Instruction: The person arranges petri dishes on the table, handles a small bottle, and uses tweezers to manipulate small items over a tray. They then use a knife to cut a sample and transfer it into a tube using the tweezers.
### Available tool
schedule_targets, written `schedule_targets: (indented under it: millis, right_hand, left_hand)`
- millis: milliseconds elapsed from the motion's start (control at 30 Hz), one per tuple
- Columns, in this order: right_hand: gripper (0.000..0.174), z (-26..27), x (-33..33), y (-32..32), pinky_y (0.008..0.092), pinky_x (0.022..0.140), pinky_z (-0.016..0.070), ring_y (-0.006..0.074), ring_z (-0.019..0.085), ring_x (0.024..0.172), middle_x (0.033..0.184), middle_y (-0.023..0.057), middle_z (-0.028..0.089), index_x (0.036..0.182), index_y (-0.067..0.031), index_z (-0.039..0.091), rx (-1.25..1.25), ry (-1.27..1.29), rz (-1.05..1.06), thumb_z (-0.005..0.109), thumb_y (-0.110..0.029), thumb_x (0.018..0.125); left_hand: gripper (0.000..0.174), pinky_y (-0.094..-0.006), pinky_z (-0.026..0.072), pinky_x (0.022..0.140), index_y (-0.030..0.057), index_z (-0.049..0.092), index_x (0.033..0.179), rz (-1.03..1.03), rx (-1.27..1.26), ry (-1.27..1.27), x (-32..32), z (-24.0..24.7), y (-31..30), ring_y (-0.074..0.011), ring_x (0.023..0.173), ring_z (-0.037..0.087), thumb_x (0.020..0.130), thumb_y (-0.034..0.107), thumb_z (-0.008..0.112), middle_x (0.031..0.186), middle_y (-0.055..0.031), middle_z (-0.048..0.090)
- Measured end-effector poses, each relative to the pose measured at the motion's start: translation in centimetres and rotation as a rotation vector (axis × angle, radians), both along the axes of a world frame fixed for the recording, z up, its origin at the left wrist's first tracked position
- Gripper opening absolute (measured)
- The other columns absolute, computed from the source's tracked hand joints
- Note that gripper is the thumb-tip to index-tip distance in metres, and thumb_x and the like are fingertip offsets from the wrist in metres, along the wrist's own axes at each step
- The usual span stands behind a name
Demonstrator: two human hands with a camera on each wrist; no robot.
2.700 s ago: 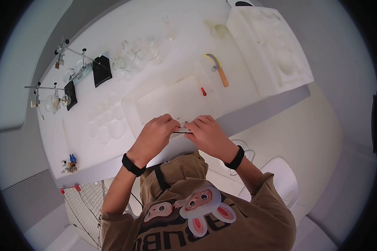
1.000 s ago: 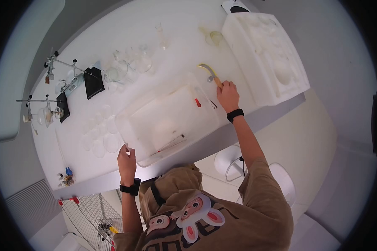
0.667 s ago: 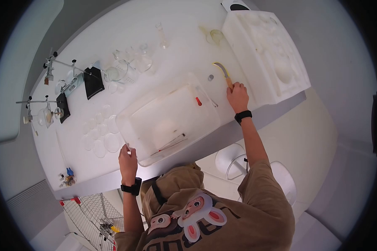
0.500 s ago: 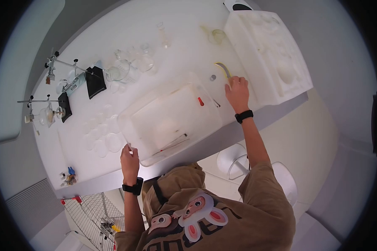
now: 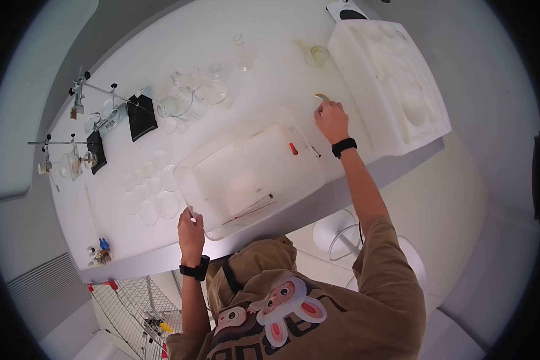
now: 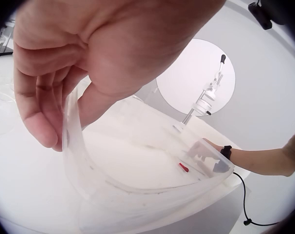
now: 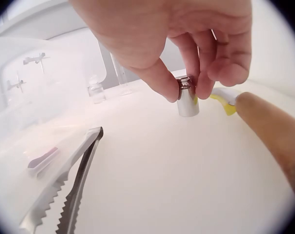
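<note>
White tabletop (image 5: 270, 84): spreads ahead of you, clear glassware (image 5: 217, 93) at 11 o'clock.
Translucent rectangular plastic tub (image 5: 234, 165): sits before you, a small red bulb-shaped piece (image 5: 294, 149) inside at its 2 o'clock.
Left hand (image 5: 191, 237): at the tub's 8 o'clock, your thumb and fingers pinch its wall at the rim, curled close together.
Right hand (image 5: 332, 120): outside the tub, at its 2 o'clock, your thumb and fingertips stand slightly apart, pinching a small shiny silver metal cylinder (image 7: 188, 105).
Cylinder's stance: upright in your grip; whether its base touches the tabletop, you cannot tell.
Curved yellow-edged sickle with a wooden handle (image 7: 272, 126): from the right wrist, at the cylinder's 4 o'clock, near your fingers.
Serrated silver metal tongs (image 7: 60, 176): same view, 8 o'clock from the cylinder, legs spread.
Clear round glass dishes (image 5: 168, 204): the tub's 9 o'clock.
White moulded block (image 5: 372, 84): beyond your right hand, the tub's 2 o'clock.
</note>
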State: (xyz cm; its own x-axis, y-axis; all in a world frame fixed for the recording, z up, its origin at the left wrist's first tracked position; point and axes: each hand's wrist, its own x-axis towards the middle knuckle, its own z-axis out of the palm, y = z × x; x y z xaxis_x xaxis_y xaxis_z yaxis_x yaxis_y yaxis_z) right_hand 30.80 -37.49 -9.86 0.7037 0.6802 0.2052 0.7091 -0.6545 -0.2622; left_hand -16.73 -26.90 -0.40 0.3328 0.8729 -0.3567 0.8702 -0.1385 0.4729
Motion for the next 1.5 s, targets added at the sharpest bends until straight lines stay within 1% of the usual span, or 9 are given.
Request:
schedule_targets:
  millis: [100,333,400,600,733,1100,1333,1400,1500]
  right_hand:
    - [0.02,0.8,0.4,-0.4,0.0449,0.069,0.058,0.031,0.062,0.093,0.092,0.0128,0.064,0.089,-0.0026,0.063,-0.043,0.006,0.004,0.069,-0.02,0.082]
    - [0.021,4.8,-3.2,-3.0,0.0433,0.072,0.0548,0.0304,0.064,0.087,0.083,0.009,0.065,0.095,-0.0077,0.066,0.135,-0.034,0.021,0.071,-0.023,0.082]
    - [0.022,5.3,-4.2,-4.5,0.0438,0.073,0.0533,0.0314,0.066,0.082,0.079,0.0111,0.067,0.094,-0.0062,0.065,-0.132,0.389,0.216,0.07,-0.025,0.084]
    - [0.024,2.9,-5.7,-5.9,0.0484,0.071,0.053,0.037,0.067,0.079,0.081,0.0178,0.069,0.088,-0.0021,0.062,-0.248,0.37,0.32,0.064,-0.026,0.09]
    - [0.027,-0.1,-4.9,-4.1,0.0502,0.068,0.053,0.0397,0.067,0.075,0.078,0.0205,0.067,0.083,-0.0013,0.062,-0.139,0.307,0.261,0.062,-0.027,0.091]
    - [0.043,-0.9,-5.6,-0.6,0.0486,0.059,0.0534,0.0401,0.066,0.064,0.064,0.0209,0.064,0.075,0.0005,0.06,-0.006,0.135,-0.169,0.058,-0.038,0.095]
    - [0.046,0.6,-5.5,-0.8,0.0454,0.057,0.0532,0.0376,0.066,0.061,0.062,0.0196,0.064,0.084,0.0007,0.058,-0.009,0.236,-0.054,0.061,-0.044,0.093]
    - [0.046,1.2,-5.3,-0.2,0.0441,0.056,0.0531,0.0362,0.067,0.06,0.063,0.018,0.065,0.085,0.0007,0.057,-0.158,0.19,0.04,0.063,-0.045,0.091]
    - [0.045,-0.1,-4.9,0.4,0.0432,0.055,0.0534,0.0351,0.067,0.061,0.064,0.0171,0.066,0.087,0.0006,0.058,-0.153,0.136,0.052,0.063,-0.044,0.09]
  left_hand:
    - [0.036,-0.0436,0.0526,0.076,-0.0077,0.055,0.123,-0.008,-0.004,0.01,-0.1,-0.2,0.1,-0.0322,0.081,0.067,0.094,0.013,0.061,0.106,-0.0219,0.065]
    - [0.037,-0.0441,0.0525,0.075,-0.0084,0.055,0.123,0.025,-0.053,-0.012,-0.1,0.1,0.1,-0.0326,0.081,0.066,0.094,0.013,0.063,0.103,-0.0215,0.064]
    - [0.037,-0.0443,0.052,0.077,-0.0089,0.054,0.123,0.011,-0.026,-0.019,0.0,0.1,0.0,-0.0333,0.084,0.065,0.094,0.012,0.062,0.103,-0.0217,0.063]
    - [0.036,-0.0483,0.05,0.081,-0.0089,0.054,0.122,-0.04,0.013,-0.009,-0.1,-0.2,0.0,-0.0425,0.094,0.062,0.094,0.011,0.061,0.106,-0.0248,0.061]
    - [0.035,-0.0499,0.0494,0.082,-0.0089,0.053,0.122,-0.018,-0.018,-0.013,0.0,0.0,-0.1,-0.0453,0.096,0.06,0.094,0.011,0.061,0.107,-0.0258,0.061]
    - [0.037,-0.0488,0.0498,0.082,-0.0083,0.053,0.124,-0.021,-0.009,0.002,-0.1,0.0,-0.2,-0.0428,0.097,0.062,0.094,0.011,0.062,0.105,-0.0244,0.062]
    - [0.037,-0.0479,0.0503,0.081,-0.0081,0.053,0.125,-0.058,0.041,0.019,-0.6,-1.0,-0.2,-0.0421,0.096,0.062,0.094,0.01,0.061,0.105,-0.0244,0.062]
    - [0.025,-0.0418,0.0521,0.069,-0.0065,0.057,0.111,-0.1,0.169,-0.032,-0.9,-1.5,-0.2,-0.032,0.076,0.066,0.094,0.012,0.061,0.092,-0.0208,0.065]
    - [0.024,-0.0414,0.0523,0.068,-0.0065,0.057,0.11,-0.085,0.153,-0.01,-0.9,-1.6,-0.2,-0.0308,0.074,0.066,0.094,0.011,0.06,0.091,-0.0204,0.065]
